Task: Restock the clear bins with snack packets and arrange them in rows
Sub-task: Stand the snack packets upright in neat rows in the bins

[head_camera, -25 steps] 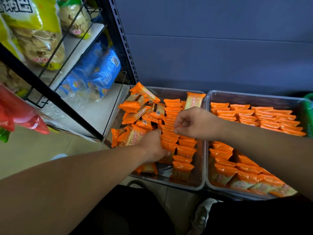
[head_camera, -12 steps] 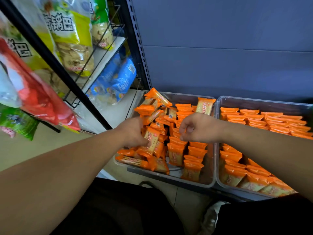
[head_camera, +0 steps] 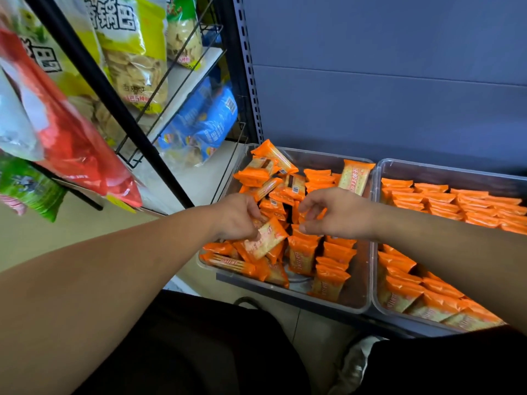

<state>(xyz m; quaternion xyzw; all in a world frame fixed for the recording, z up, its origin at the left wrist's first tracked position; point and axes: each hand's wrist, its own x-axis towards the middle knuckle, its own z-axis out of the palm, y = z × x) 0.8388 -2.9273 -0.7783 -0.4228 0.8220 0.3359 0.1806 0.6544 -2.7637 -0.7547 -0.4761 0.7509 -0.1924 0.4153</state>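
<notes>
left hand (head_camera: 236, 216): fingers pinch packet (head_camera: 266, 238) | right hand (head_camera: 339, 213): fingers loosely curled

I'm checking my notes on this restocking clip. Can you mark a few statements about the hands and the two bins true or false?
1. The left hand holds a snack packet over the left bin. True.
2. The right hand grips a packet too. False: its fingers are loosely curled round nothing.
3. The right bin is filled in neat rows. True.
4. The left bin is all in neat rows. False: its left side is a jumbled heap.
</notes>
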